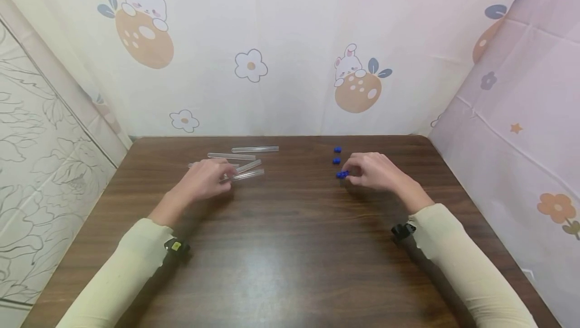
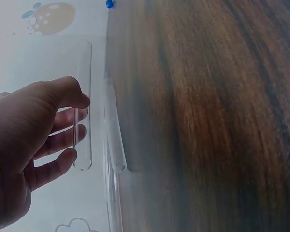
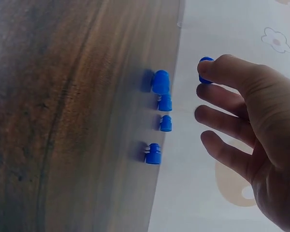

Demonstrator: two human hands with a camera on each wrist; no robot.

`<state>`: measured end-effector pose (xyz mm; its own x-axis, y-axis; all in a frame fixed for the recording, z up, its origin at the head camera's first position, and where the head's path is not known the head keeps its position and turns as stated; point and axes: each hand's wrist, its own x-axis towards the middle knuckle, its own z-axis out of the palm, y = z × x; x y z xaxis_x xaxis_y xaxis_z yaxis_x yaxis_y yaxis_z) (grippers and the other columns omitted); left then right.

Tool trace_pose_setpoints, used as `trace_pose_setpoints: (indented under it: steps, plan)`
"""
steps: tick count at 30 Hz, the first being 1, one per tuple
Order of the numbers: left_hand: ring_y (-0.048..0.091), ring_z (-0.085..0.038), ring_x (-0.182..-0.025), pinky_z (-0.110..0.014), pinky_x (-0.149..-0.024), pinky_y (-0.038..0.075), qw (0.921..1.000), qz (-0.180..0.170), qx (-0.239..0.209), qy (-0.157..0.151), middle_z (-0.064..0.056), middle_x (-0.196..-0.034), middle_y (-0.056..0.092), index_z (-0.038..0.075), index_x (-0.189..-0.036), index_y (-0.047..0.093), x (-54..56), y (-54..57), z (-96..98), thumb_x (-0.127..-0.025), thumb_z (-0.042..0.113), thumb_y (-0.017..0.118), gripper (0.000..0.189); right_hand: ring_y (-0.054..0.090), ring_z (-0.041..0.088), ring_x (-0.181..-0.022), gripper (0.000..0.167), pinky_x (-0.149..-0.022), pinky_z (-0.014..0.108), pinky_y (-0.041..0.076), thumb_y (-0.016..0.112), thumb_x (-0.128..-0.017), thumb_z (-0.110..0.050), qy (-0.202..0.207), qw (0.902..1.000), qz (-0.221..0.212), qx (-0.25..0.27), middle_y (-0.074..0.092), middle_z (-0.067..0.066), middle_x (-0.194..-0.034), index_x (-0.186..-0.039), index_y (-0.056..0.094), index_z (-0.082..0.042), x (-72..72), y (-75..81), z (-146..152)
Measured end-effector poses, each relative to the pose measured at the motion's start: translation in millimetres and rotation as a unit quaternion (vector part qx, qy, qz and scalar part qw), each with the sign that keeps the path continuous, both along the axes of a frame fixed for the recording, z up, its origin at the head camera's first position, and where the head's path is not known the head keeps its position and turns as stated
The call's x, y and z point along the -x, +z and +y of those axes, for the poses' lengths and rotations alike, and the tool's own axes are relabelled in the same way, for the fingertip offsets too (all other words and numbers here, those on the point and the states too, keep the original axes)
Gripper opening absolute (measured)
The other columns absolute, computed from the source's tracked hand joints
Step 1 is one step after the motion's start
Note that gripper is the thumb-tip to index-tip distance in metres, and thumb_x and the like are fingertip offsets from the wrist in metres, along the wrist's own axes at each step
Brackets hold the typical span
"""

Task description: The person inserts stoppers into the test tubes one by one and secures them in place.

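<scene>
My left hand (image 1: 209, 178) is over the far left of the table, holding a clear glass test tube (image 2: 83, 157) between thumb and fingers. More test tubes (image 1: 256, 149) lie loosely around that hand, two of them overlapping in the left wrist view, below the held tube. On the far right, my right hand (image 1: 377, 172) pinches a small blue stopper (image 3: 202, 77) between thumb and forefinger, the thumb hiding part of it. Its other fingers are spread apart. Several more blue stoppers (image 3: 160, 83) stand or lie in a rough row beside the right hand, some showing ribbed necks.
The brown wood-grain table (image 1: 272, 247) ends at a cloth-covered wall (image 1: 290, 96) printed with rabbits and flowers. More cloth hangs on the right side, and a panel with line-drawn flowers (image 1: 41, 167) stands on the left.
</scene>
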<state>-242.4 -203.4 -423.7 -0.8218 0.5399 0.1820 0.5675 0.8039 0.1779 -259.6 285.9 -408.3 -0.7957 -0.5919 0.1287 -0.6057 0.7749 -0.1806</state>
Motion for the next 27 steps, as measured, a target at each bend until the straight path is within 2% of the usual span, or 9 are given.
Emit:
trace_pose_setpoints:
  steps: [6, 12, 18, 27]
  plan:
    - [0.071, -0.022, -0.082, -0.042, -0.063, 0.055, 1.0000, 0.001, 0.000, 0.007, -0.002, -0.109, 0.082, 0.017, -0.114, 0.086, -0.4, 3.4, -1.4, -0.090, 0.014, 0.078, 0.026, 0.077, 0.014, -0.086, 0.018, -0.076, 0.040, 0.063, 0.086, -0.093, -0.010, -0.006, 0.9999, -0.010, 0.003, 0.085, 0.003, -0.101, -0.111, 0.085, -0.013, 0.5, 6.9, 0]
    - [0.072, -0.025, -0.086, -0.047, -0.070, 0.060, 0.9999, 0.010, -0.004, 0.011, -0.004, -0.110, 0.083, 0.016, -0.114, 0.086, -0.7, 8.9, -3.7, -0.090, 0.013, 0.078, 0.026, 0.071, 0.011, -0.081, 0.017, -0.072, 0.032, 0.058, 0.086, -0.092, -0.008, -0.005, 1.0000, 0.001, 0.006, 0.084, 0.002, -0.097, -0.109, 0.085, -0.013, 0.7, 16.9, 0]
    - [0.072, -0.024, -0.085, -0.046, -0.068, 0.058, 0.9998, 0.011, -0.002, 0.014, -0.005, -0.113, 0.083, 0.017, -0.115, 0.086, 1.2, 11.4, -6.2, -0.091, 0.014, 0.079, 0.025, 0.068, 0.010, -0.079, 0.018, -0.068, 0.028, 0.054, 0.087, -0.092, -0.008, 0.000, 0.9999, 0.006, 0.010, 0.083, 0.001, -0.098, -0.110, 0.085, -0.013, 2.4, 20.3, 0]
    - [0.075, -0.023, -0.083, -0.047, -0.071, 0.061, 0.9992, 0.028, -0.022, 0.017, -0.002, -0.099, 0.081, 0.013, -0.113, 0.087, 0.3, 20.0, -9.0, -0.090, 0.010, 0.077, 0.025, 0.068, 0.010, -0.078, 0.019, -0.069, 0.031, 0.054, 0.086, -0.093, -0.009, -0.005, 0.9997, 0.018, 0.012, 0.083, 0.005, -0.102, -0.111, 0.085, -0.013, 3.5, 24.5, 1]
